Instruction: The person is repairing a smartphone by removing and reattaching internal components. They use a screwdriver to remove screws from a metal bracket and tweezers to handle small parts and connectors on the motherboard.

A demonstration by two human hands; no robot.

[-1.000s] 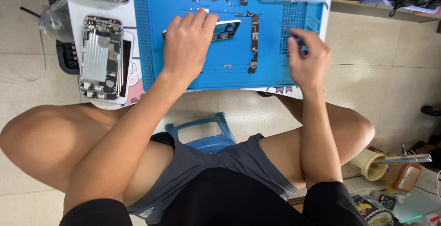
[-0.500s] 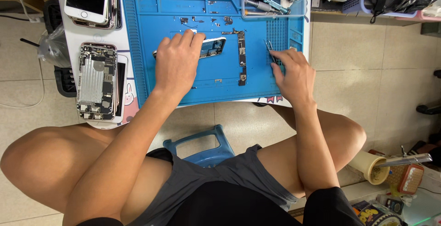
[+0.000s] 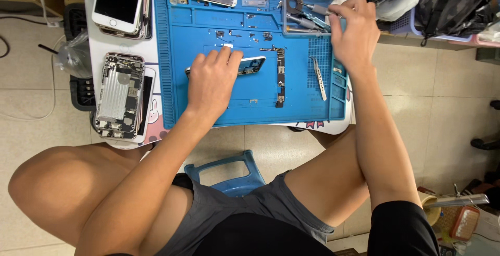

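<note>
An opened phone shell [image 3: 119,95] lies at the table's left edge. The left hand [image 3: 212,81] presses flat, fingers spread, on a phone part [image 3: 251,65] mid-mat [image 3: 208,111]. Tweezers [image 3: 318,77] lie right. The right hand [image 3: 355,27] pinches tools [image 3: 307,16] in the far-right corner tray.

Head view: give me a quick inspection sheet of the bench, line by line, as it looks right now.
Surface: blue silicone repair mat on a small white table.
Job's things: opened phone frame under the left hand; long dark circuit board beside it; silver tweezers lying free on the mat.
Clutter: stripped silver phone chassis at the mat's left; white-faced phone above it; clear tool tray at the top right.
Grippers: left hand pressed flat on the frame; right hand reaching into the tray, grasp hidden.
Cables: white cable on the floor, left.
Surroundings: tiled floor, blue plastic stool, black bag.
</note>
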